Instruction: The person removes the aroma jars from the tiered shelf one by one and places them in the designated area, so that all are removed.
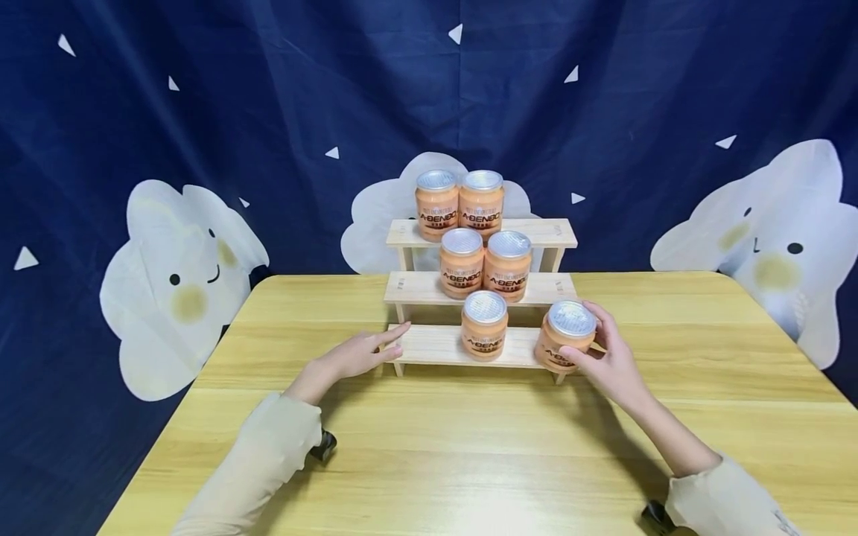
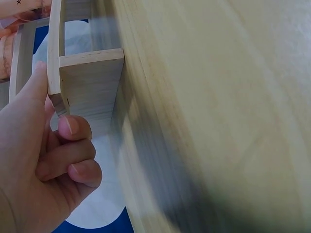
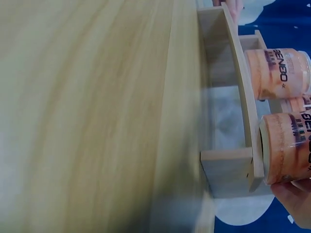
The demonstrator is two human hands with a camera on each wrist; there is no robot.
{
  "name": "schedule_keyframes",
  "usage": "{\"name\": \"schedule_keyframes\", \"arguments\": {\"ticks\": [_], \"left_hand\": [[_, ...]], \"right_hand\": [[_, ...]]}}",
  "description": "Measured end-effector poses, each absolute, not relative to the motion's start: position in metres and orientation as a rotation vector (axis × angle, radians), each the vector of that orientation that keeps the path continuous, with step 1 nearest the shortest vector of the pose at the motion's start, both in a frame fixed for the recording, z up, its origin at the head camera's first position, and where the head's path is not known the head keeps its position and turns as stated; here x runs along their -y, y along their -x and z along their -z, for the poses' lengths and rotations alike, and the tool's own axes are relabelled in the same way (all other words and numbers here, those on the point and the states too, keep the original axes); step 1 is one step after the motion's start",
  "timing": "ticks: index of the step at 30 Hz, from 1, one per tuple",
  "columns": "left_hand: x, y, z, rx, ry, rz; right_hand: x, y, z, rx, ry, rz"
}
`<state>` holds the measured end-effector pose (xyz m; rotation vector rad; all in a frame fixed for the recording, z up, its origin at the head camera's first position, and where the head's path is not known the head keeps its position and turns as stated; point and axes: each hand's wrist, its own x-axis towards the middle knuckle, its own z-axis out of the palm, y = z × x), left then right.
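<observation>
A three-tier wooden display stand [image 1: 429, 344] holds orange jars with clear-looking lids and dark lettering. Its lowest shelf carries one jar [image 1: 484, 327] near the middle. My right hand [image 1: 613, 365] grips another jar [image 1: 567, 339] at that shelf's right end, thumb in front and fingers behind. This gripped jar [image 3: 286, 148] leans slightly; a narrow gap seems to show under part of its base. At the opposite end, my left hand [image 1: 355, 356] holds the lowest shelf's tip; in the left wrist view its fingers [image 2: 73, 158] curl below the board [image 2: 54, 73].
Two jars stand side by side on the middle shelf [image 1: 415, 286], and two more on the top shelf [image 1: 529, 231]. The stand is on a wood-grain table [image 1: 436, 432], near its back edge. Behind hangs a dark blue curtain [image 1: 402, 82] with white cloud shapes.
</observation>
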<state>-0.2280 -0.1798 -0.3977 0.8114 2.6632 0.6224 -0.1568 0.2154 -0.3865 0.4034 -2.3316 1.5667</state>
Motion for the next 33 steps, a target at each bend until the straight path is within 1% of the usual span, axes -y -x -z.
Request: {"name": "schedule_keyframes", "arguments": {"ticks": [20, 28, 33], "left_hand": [[0.186, 0.223, 0.396, -2.714, -0.804, -0.601], [0.186, 0.223, 0.397, -2.717, -0.788, -0.588], [0.184, 0.223, 0.396, -2.706, -0.837, -0.601]], "right_hand": [[-0.248, 0.143, 0.385, 2.332, -0.285, -1.419], [-0.264, 0.145, 0.39, 2.327, -0.24, -1.354], [-0.273, 0.15, 0.394, 2.34, -0.22, -1.325]]}}
